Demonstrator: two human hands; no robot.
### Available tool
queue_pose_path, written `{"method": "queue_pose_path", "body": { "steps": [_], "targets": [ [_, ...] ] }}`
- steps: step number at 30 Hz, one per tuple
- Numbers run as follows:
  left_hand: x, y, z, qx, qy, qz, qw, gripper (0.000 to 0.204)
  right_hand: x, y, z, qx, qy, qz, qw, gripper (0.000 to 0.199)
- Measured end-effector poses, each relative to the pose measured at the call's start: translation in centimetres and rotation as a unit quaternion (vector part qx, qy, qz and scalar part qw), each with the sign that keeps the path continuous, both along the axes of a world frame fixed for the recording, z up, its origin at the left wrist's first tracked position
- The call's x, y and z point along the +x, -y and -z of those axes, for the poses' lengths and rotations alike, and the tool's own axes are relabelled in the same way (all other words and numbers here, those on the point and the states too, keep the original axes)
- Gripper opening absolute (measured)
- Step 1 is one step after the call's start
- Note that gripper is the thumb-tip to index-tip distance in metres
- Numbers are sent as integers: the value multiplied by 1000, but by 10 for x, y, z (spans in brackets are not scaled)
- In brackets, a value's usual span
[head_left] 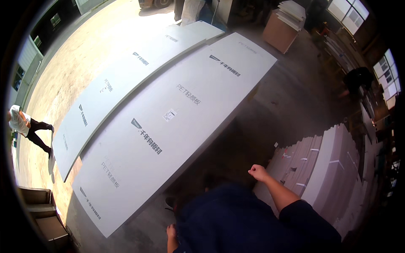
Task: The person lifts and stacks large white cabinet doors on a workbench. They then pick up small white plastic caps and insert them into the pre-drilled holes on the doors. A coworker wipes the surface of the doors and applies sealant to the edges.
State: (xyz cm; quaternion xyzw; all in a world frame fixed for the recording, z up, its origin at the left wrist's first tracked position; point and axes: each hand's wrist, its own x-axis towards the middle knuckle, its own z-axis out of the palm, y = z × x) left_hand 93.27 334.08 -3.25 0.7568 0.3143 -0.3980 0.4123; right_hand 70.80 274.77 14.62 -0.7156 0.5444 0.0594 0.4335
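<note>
My right hand [258, 172] is held out in front of me, its fingers curled into a loose fist with nothing showing in it. To its right stands a stack of pale flat panels [297, 160]. Low beside my body hangs my left hand [171, 231]; only part of it shows, and its fingers are too small to read. A long white printed board [185, 122] lies to the left of both hands, apart from them, with a small label on its face. Alongside its far side lies a second white printed board [114, 90].
At the far left a person [29, 126] strides over sunlit ground. Cardboard boxes [52, 227] sit at the lower left. A brown block with white sheets on top [282, 29] stands at the back right. Another person in dark clothing [358, 80] is at the right, near stacked material.
</note>
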Motion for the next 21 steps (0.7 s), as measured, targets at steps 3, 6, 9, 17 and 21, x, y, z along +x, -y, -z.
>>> {"method": "queue_pose_path", "body": {
  "steps": [3, 6, 9, 17, 21],
  "targets": [
    [81, 174, -148, -65, -4, 169, 984, 32, -44, 5, 5, 165, 43, 115, 979, 23],
    [116, 312, -230, -135, -22, 310, 941, 30, -50, 37, -33, 185, 91, 178, 962, 45],
    [115, 448, -300, -145, -65, 434, 887, 30, -68, 82, -23, 155, 131, 254, 946, 52],
    [41, 781, -309, -224, -52, 682, 694, 35, -184, 181, 17, 135, 110, 482, 859, 39],
    [-37, 923, -324, -260, 16, 782, 566, 43, -252, 201, 13, 139, 118, 559, 809, 35]
  ]
}}
